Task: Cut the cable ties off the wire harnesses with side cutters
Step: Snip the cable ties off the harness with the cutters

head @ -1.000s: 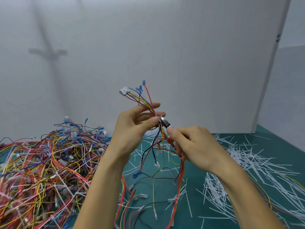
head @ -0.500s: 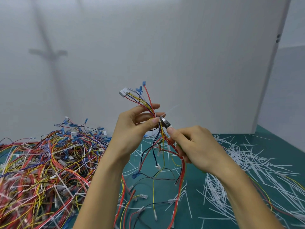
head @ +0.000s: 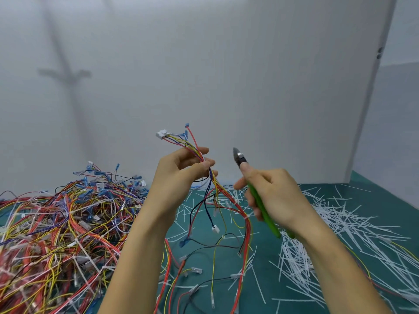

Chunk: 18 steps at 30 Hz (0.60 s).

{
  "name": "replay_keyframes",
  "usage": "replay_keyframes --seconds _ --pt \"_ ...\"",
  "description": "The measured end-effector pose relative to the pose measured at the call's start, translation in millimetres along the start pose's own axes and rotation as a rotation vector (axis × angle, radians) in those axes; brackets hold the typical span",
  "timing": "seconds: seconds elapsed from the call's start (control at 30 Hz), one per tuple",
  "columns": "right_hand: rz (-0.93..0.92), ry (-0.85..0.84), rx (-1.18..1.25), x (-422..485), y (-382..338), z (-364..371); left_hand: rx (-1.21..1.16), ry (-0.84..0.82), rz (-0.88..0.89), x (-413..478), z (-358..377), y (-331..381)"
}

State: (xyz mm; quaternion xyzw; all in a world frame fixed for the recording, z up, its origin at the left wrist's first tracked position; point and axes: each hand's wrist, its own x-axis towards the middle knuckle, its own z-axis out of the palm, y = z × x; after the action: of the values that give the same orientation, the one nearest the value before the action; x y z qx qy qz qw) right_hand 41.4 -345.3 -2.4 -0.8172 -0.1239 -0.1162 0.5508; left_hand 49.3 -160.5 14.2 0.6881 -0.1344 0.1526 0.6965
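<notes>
My left hand pinches a wire harness of red, yellow, blue and black wires, held up above the green mat. Its white connector and blue terminals stick up past my fingers; the rest hangs down onto the mat. My right hand grips green-handled side cutters, index finger laid along the head. The metal jaws point up and stand a short gap to the right of the harness, touching nothing. A white cable tie still wraps the red wires lower down.
A big tangle of wire harnesses with white ties fills the left of the green mat. Cut white cable ties lie scattered across the middle and heaped at the right. A white wall panel stands close behind.
My right hand has drawn the side cutters away from the harness, to the right; before, the jaws were against the wires at my left fingertips. My left hand keeps its hold.
</notes>
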Motion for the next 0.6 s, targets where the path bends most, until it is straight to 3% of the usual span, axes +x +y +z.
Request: replay_keyframes --seconds 0.1,0.3,0.5,0.6 --pt "0.025 0.001 0.114 0 0 -3 -0.066 -0.056 -0.014 0 -2 0" --pt "0.001 -0.186 0.188 -4 -4 4 -0.167 -0.053 0.072 1 6 -1" --pt "-0.061 -0.11 0.221 -3 -4 5 0.072 0.108 0.167 1 7 0" --pt "-0.04 -0.087 0.33 -2 -4 -2 0.157 0.11 0.182 1 1 3"
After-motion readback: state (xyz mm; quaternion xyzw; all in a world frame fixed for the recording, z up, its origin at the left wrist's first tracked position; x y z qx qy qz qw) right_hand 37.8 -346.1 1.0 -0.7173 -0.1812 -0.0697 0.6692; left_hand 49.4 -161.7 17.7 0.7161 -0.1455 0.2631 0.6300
